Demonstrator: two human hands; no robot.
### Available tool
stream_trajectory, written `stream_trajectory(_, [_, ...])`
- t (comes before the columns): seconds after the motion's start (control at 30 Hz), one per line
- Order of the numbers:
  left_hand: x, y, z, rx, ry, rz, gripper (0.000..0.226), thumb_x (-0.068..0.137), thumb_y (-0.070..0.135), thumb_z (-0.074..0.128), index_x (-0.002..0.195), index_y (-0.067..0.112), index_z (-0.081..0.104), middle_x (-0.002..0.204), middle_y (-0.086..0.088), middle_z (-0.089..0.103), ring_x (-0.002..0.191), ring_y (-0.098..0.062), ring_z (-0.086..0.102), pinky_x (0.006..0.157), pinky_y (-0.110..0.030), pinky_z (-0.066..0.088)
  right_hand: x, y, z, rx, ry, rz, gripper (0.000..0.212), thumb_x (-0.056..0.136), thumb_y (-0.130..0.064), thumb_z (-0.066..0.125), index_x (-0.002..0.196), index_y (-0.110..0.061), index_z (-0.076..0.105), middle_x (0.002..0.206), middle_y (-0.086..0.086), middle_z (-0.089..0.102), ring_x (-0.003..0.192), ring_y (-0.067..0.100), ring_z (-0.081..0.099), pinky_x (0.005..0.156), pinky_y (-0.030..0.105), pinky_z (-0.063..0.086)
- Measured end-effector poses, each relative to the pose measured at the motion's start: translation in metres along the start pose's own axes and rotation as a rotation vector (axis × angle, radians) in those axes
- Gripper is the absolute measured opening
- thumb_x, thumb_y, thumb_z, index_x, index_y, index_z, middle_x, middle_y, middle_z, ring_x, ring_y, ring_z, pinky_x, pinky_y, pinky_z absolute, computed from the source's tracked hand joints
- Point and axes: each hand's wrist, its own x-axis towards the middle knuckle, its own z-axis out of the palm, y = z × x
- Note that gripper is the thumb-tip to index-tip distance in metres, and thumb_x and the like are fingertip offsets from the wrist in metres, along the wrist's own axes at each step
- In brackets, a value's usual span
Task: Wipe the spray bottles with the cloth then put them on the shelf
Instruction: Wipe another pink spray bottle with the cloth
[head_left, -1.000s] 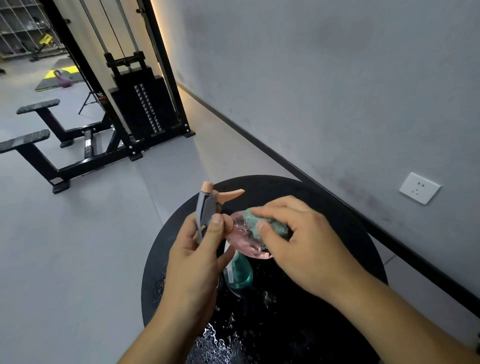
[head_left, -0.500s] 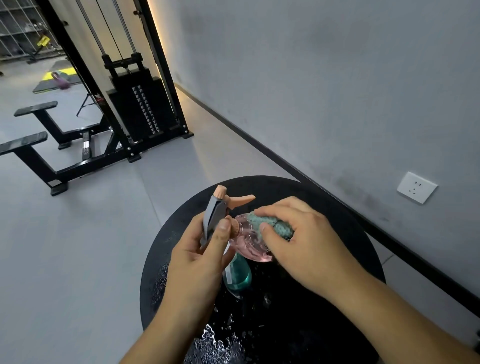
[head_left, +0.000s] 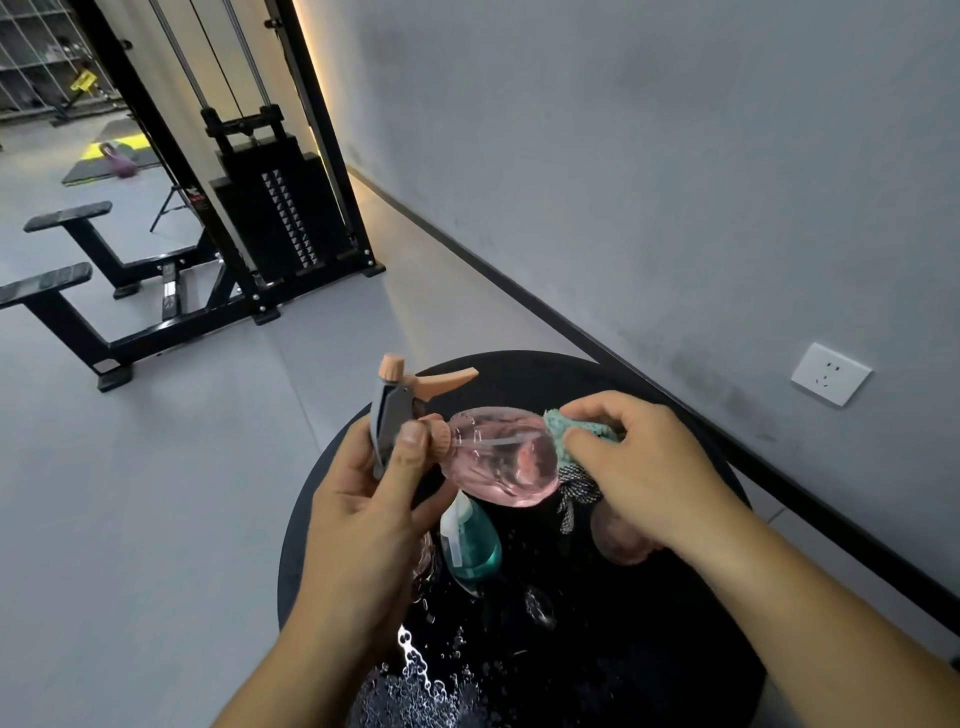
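Pink spray bottle (head_left: 501, 457) held sideways: our left hand (head_left: 374, 499) grips its neck, right hand (head_left: 639, 462) pinches teal cloth (head_left: 571, 431) vs. its base. We should rotate w/ left, keep cloth pressure firm.

Counter: a round black counter (head_left: 519, 374) is standing on the grey floor (head_left: 156, 493) by the wall.
On it: a teal spray bottle (head_left: 470, 545) is lying amid water droplets (head_left: 415, 680).

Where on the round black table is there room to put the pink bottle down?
The far part of the black table, beyond the pink bottle, looks bare. The middle is crowded: a teal bottle lies there. The near edge has water drops.
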Motion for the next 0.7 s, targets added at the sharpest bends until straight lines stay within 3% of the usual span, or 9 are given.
stream_trajectory(0.1, [0.0, 0.0, 0.0, 0.004, 0.002, 0.0, 0.029, 0.088, 0.035, 0.066, 0.112, 0.019, 0.072, 0.114, -0.009, 0.08, 0.113, -0.027, 0.077, 0.094, -0.047, 0.065, -0.005, -0.003, 0.001, 0.011, 0.014, -0.053, 0.018, 0.094, -0.025, 0.068, 0.107, -0.036, 0.074, 0.104, -0.022, 0.07, 0.09, -0.012, 0.063, 0.067, 0.004, 0.044])
stream_trajectory(0.23, [-0.001, -0.004, 0.001, 0.053, -0.009, 0.018, 0.015, 0.09, 0.034, 0.067, 0.098, 0.031, 0.079, 0.11, -0.007, 0.08, 0.11, -0.024, 0.078, 0.097, -0.048, 0.063, -0.016, -0.013, 0.007, 0.033, -0.034, -0.181, 0.022, 0.096, -0.02, 0.07, 0.11, -0.036, 0.074, 0.11, -0.02, 0.064, 0.098, -0.015, 0.059, 0.067, -0.003, 0.042])
stream_trajectory(0.4, [0.001, 0.001, -0.001, -0.031, 0.023, 0.044, 0.017, 0.092, 0.029, 0.065, 0.102, 0.021, 0.075, 0.108, -0.01, 0.079, 0.106, -0.027, 0.077, 0.096, -0.054, 0.063, 0.001, 0.0, -0.005, 0.035, 0.006, 0.033, 0.016, 0.091, -0.028, 0.069, 0.103, -0.036, 0.076, 0.094, -0.02, 0.073, 0.068, -0.014, 0.061, 0.06, 0.01, 0.043])
stream_trajectory(0.57, [0.003, 0.0, 0.0, -0.005, 0.025, 0.02, 0.022, 0.09, 0.032, 0.066, 0.106, 0.018, 0.072, 0.107, -0.009, 0.08, 0.107, -0.029, 0.078, 0.093, -0.051, 0.065, -0.011, -0.009, 0.0, 0.049, 0.033, -0.117, 0.02, 0.093, -0.022, 0.071, 0.107, -0.036, 0.075, 0.106, -0.021, 0.067, 0.095, -0.015, 0.06, 0.07, -0.001, 0.043])
stream_trajectory(0.7, [0.002, 0.0, -0.002, -0.005, 0.036, 0.017, 0.025, 0.089, 0.033, 0.067, 0.108, 0.018, 0.072, 0.113, -0.011, 0.08, 0.112, -0.031, 0.077, 0.092, -0.05, 0.064, -0.013, -0.009, 0.0, 0.017, 0.011, -0.139, 0.022, 0.09, -0.018, 0.073, 0.103, -0.036, 0.075, 0.105, -0.02, 0.066, 0.095, -0.014, 0.06, 0.07, -0.001, 0.043])
